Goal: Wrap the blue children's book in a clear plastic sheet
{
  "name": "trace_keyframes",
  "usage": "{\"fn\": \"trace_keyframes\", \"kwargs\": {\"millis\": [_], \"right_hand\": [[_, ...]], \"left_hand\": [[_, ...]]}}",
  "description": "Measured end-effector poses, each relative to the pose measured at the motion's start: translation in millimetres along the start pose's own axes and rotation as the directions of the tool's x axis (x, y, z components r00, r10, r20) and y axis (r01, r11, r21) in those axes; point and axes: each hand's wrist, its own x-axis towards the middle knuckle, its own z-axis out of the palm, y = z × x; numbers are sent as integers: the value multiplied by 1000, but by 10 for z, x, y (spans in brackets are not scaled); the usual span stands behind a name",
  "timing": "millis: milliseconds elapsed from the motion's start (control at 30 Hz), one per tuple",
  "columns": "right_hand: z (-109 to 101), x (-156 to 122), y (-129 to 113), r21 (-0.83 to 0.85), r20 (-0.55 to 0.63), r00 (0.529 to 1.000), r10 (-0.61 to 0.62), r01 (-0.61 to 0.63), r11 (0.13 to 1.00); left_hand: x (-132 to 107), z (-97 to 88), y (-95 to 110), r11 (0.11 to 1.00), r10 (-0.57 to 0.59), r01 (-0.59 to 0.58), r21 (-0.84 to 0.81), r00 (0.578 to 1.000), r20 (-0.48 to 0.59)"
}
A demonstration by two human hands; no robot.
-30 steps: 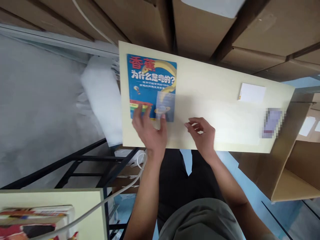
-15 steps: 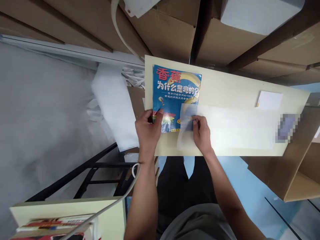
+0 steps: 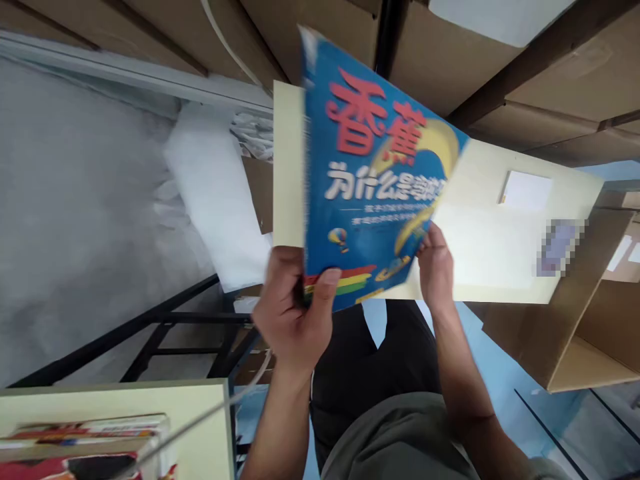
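Observation:
A blue book with red and white Chinese lettering and a yellow banana on its cover is lifted off the cream table and tilted toward me. My left hand grips its lower left corner, thumb on the cover. My right hand is closed at the book's lower right edge, by a clear plastic sheet that lies on the table. The book hides the fingertips of that hand.
A white notepad and a blurred small item lie at the table's right. Cardboard boxes line the back, and an open box stands at right. White foam sheets sit left. Stacked books rest on a lower-left table.
The book lay flat on the table; now both hands have raised it and tipped it up toward the camera. My right hand moved from the plastic sheet to the book's edge.

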Motion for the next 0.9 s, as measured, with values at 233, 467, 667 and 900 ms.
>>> {"fn": "trace_keyframes", "kwargs": {"millis": [233,467,667,900], "right_hand": [[-722,-66,172,-355,-289,952,-99,-10,935],[-716,94,737,-491,-254,966,-42,-91,867],[-704,119,776,-481,-193,978,-72,-31,876],[-803,159,786,-374,-106,993,-56,13,927]], "left_hand": [[-510,832,-391,975,-213,223,-3,935,283],[-623,1084,-764,928,-262,202,313,951,165],[-410,886,-915,881,-189,253,400,963,-193],[-297,834,-1096,888,-308,334,315,942,-130]]}}
